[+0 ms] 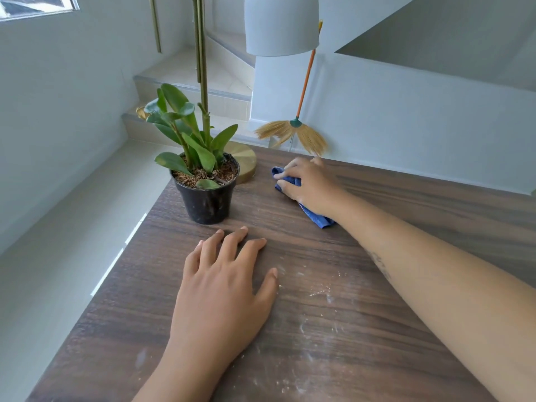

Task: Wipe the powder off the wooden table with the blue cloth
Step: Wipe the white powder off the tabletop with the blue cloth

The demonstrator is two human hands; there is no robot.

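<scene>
Blue cloth (314, 217) lies bunched at the far surface (406, 204) under the right hand (311, 184), whose grip presses it flat for wiping, while the left hand (223, 288), open-palmed, steadies near remaining powder (322, 291).

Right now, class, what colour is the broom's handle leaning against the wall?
Orange, with a green collar above the straw bristles; the broom shows best in the head view.
</scene>
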